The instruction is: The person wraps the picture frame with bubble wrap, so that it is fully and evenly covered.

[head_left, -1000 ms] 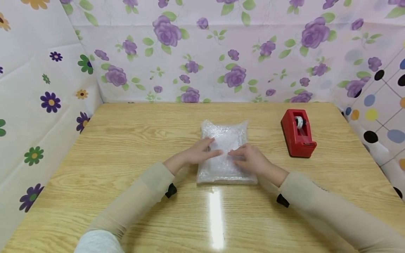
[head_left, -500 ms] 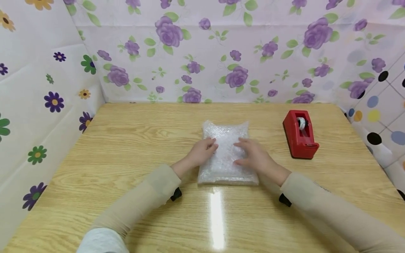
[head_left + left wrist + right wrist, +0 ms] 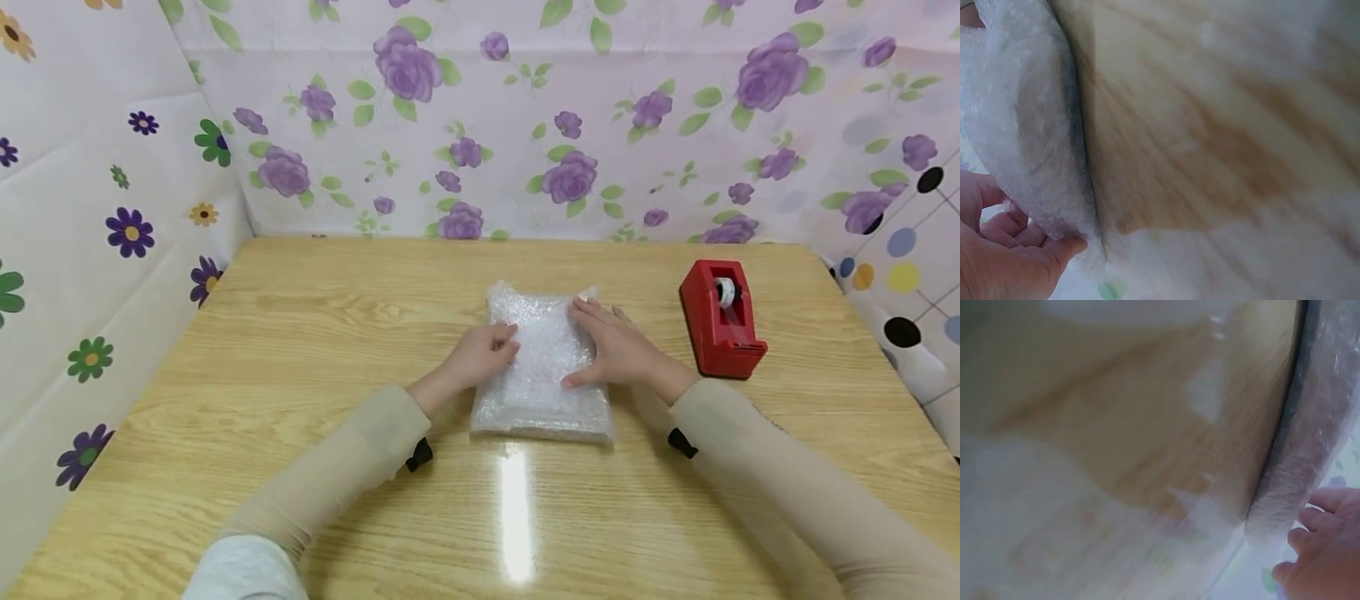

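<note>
A flat rectangular package in clear bubble wrap (image 3: 543,367) lies on the wooden table. My left hand (image 3: 483,354) is at its left side with curled fingers. In the left wrist view, that left hand (image 3: 1013,247) pinches the edge of the bubble wrap (image 3: 1035,125) between thumb and fingers. At the package's right side is my right hand (image 3: 618,346), its thumb and fingers spread apart and laid over the upper right edge. The right wrist view has the right hand (image 3: 1325,544) beside the wrapped edge (image 3: 1310,431). What the wrap encloses is hidden.
A red tape dispenser (image 3: 723,321) with a roll of clear tape stands to the right of the package. Flowered sheeting (image 3: 480,125) rises behind the wooden table (image 3: 337,308), with patterned sheeting on both sides too.
My right hand has moved up and right toward the package's upper right edge, its fingers spreading. The left hand's fingers have curled in at the left side. The package stays in place.
</note>
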The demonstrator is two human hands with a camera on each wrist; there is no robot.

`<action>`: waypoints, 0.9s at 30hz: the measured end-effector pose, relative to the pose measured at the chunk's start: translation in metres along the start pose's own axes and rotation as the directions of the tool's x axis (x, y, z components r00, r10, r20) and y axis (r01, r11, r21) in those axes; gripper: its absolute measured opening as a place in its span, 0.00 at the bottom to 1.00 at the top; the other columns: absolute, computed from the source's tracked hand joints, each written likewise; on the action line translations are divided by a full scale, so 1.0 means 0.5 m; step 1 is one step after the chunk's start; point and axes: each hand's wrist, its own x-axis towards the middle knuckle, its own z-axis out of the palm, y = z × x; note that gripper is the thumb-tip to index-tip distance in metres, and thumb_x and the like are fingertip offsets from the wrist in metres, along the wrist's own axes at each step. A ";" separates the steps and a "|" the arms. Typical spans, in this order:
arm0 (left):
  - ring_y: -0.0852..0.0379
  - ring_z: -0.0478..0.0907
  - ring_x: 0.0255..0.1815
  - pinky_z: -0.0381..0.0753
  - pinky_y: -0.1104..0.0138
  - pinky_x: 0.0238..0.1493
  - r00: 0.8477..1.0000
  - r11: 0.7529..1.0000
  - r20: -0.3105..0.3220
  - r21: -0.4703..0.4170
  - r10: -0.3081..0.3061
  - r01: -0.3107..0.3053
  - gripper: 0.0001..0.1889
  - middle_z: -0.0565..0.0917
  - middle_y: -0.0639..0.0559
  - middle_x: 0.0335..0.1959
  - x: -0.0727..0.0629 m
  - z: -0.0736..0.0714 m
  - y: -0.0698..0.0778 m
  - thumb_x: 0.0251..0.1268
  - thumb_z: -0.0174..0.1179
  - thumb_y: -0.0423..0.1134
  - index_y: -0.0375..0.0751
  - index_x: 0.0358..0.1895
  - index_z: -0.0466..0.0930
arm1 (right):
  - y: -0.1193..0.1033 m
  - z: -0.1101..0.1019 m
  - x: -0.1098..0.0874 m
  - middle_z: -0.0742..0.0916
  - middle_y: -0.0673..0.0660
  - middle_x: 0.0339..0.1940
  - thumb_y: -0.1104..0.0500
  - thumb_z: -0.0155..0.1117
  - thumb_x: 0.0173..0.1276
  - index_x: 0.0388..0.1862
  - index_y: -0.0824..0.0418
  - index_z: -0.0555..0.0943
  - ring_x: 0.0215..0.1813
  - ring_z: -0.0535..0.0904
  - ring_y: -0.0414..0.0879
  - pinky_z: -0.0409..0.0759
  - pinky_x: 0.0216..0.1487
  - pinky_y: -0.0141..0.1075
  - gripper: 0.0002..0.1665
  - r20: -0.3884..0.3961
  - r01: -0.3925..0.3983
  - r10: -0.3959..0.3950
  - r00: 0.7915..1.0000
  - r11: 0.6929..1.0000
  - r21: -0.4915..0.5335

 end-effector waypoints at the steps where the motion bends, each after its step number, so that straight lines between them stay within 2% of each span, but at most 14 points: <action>1: 0.45 0.62 0.71 0.60 0.58 0.73 1.000 1.000 0.001 -0.003 0.009 -0.009 0.13 0.72 0.40 0.64 0.002 -0.002 -0.001 0.69 0.52 0.36 0.31 0.31 0.81 | 0.001 -0.001 0.001 0.55 0.66 0.77 0.34 0.76 0.42 0.74 0.69 0.53 0.77 0.44 0.61 0.39 0.74 0.62 0.71 0.010 0.003 -0.002 1.000 1.000 -0.019; 3: 0.45 0.62 0.71 0.64 0.59 0.71 1.000 1.000 0.005 -0.012 0.022 -0.022 0.15 0.74 0.40 0.63 0.004 -0.004 -0.003 0.68 0.53 0.36 0.33 0.22 0.78 | 0.003 -0.003 0.003 0.54 0.65 0.77 0.30 0.73 0.41 0.75 0.67 0.52 0.78 0.43 0.60 0.36 0.74 0.63 0.72 0.033 -0.004 0.006 0.999 0.999 -0.052; 5: 0.45 0.64 0.70 0.72 0.61 0.64 1.000 0.999 0.001 -0.021 0.028 -0.028 0.16 0.75 0.40 0.61 0.006 -0.006 -0.006 0.67 0.54 0.35 0.35 0.18 0.75 | 0.003 -0.004 0.006 0.53 0.63 0.78 0.27 0.71 0.41 0.76 0.65 0.50 0.78 0.42 0.59 0.34 0.73 0.63 0.74 0.055 -0.010 0.014 0.998 0.997 -0.074; 8: 0.46 0.65 0.69 0.74 0.63 0.53 1.000 0.999 -0.010 -0.038 0.027 -0.027 0.19 0.77 0.40 0.60 0.007 -0.006 -0.010 0.65 0.56 0.34 0.37 0.14 0.70 | 0.002 -0.004 0.009 0.53 0.62 0.78 0.24 0.68 0.40 0.76 0.64 0.50 0.78 0.43 0.58 0.33 0.72 0.65 0.75 0.067 -0.009 0.018 0.998 0.991 -0.133; 9: 0.46 0.66 0.69 0.74 0.64 0.52 0.999 0.999 -0.018 -0.039 0.029 -0.029 0.19 0.77 0.40 0.59 0.008 -0.005 -0.010 0.65 0.57 0.34 0.38 0.13 0.68 | 0.001 -0.005 0.009 0.54 0.62 0.78 0.23 0.67 0.40 0.76 0.64 0.50 0.78 0.43 0.58 0.34 0.72 0.65 0.75 0.066 -0.004 0.015 0.998 0.987 -0.160; 14: 0.45 0.68 0.68 0.74 0.61 0.59 0.999 0.999 -0.044 -0.040 0.023 -0.025 0.18 0.79 0.39 0.56 0.009 0.002 -0.010 0.61 0.60 0.33 0.37 0.13 0.70 | 0.000 0.001 0.003 0.57 0.64 0.76 0.21 0.62 0.44 0.75 0.63 0.54 0.77 0.47 0.60 0.34 0.71 0.66 0.70 0.045 0.063 -0.053 0.998 0.960 -0.274; 17: 0.45 0.68 0.67 0.73 0.59 0.63 0.998 0.999 -0.054 -0.044 0.014 -0.016 0.15 0.80 0.39 0.55 0.011 0.006 -0.009 0.59 0.61 0.32 0.35 0.14 0.75 | 0.000 0.006 -0.003 0.62 0.66 0.74 0.25 0.64 0.47 0.72 0.63 0.61 0.76 0.52 0.61 0.37 0.73 0.64 0.63 0.016 0.157 -0.159 0.987 0.949 -0.274; 21: 0.45 0.70 0.66 0.69 0.57 0.68 0.997 0.999 -0.069 -0.036 0.024 -0.027 0.12 0.81 0.40 0.53 0.014 0.008 -0.008 0.56 0.62 0.32 0.33 0.17 0.80 | 0.003 0.009 -0.008 0.67 0.63 0.72 0.31 0.66 0.52 0.70 0.58 0.67 0.73 0.59 0.57 0.45 0.74 0.60 0.52 0.015 0.260 -0.265 0.964 0.932 -0.254; 24: 0.46 0.71 0.65 0.66 0.57 0.69 0.996 0.999 -0.083 -0.016 0.026 -0.028 0.10 0.82 0.40 0.53 0.014 0.007 -0.006 0.55 0.64 0.31 0.34 0.17 0.80 | 0.005 0.009 -0.008 0.68 0.61 0.72 0.32 0.64 0.55 0.70 0.55 0.67 0.73 0.60 0.56 0.45 0.74 0.60 0.49 0.035 0.276 -0.275 0.961 0.930 -0.245; 27: 0.46 0.77 0.59 0.73 0.58 0.64 0.994 0.999 -0.105 0.011 0.043 -0.042 0.08 0.84 0.40 0.49 0.013 0.006 -0.002 0.53 0.65 0.30 0.34 0.20 0.79 | 0.005 0.007 -0.010 0.67 0.61 0.72 0.32 0.62 0.57 0.71 0.53 0.66 0.73 0.60 0.56 0.43 0.73 0.63 0.48 0.045 0.270 -0.268 0.962 0.931 -0.245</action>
